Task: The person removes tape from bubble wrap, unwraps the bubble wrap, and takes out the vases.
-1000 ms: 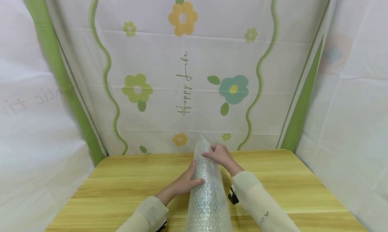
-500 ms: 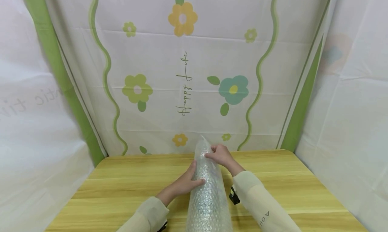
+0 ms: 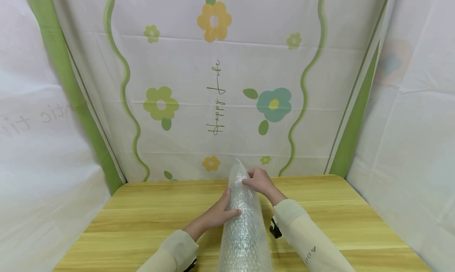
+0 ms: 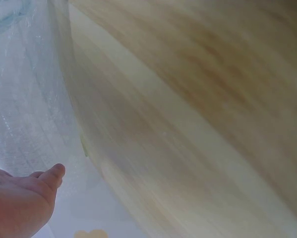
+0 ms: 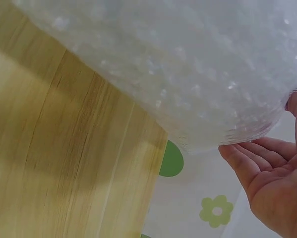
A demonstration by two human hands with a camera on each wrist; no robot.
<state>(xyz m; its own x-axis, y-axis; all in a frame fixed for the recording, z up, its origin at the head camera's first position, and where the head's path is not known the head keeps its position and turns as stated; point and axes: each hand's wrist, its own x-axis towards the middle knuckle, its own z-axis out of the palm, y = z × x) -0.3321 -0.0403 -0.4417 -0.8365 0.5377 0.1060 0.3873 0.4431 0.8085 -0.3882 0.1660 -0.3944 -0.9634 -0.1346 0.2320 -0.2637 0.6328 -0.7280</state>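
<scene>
A long roll of clear bubble wrap (image 3: 244,228) stretches away from the front edge in the head view, its far end narrowing to a thin pointed flap. My left hand (image 3: 215,214) holds the roll's left side, thumb lying across the top. In the left wrist view, part of this hand (image 4: 24,201) shows against the bubble wrap (image 4: 24,99). Farther up, my right hand (image 3: 261,182) pinches the right side close to the far end. The right wrist view has the right hand's fingers (image 5: 260,161) under the edge of the bubble wrap (image 5: 178,74), the thumb on its other face.
The roll lies over a wood-grain table (image 3: 149,212). Behind the table's far edge hangs a white cloth (image 3: 185,66) printed with flowers, and white fabric sides (image 3: 416,145) close in on the left and right. A black device (image 3: 275,228) sits under the right cuff.
My right thumb has slid slightly to the right across the top of the bubble wrap. The left hand keeps its place on the roll.
</scene>
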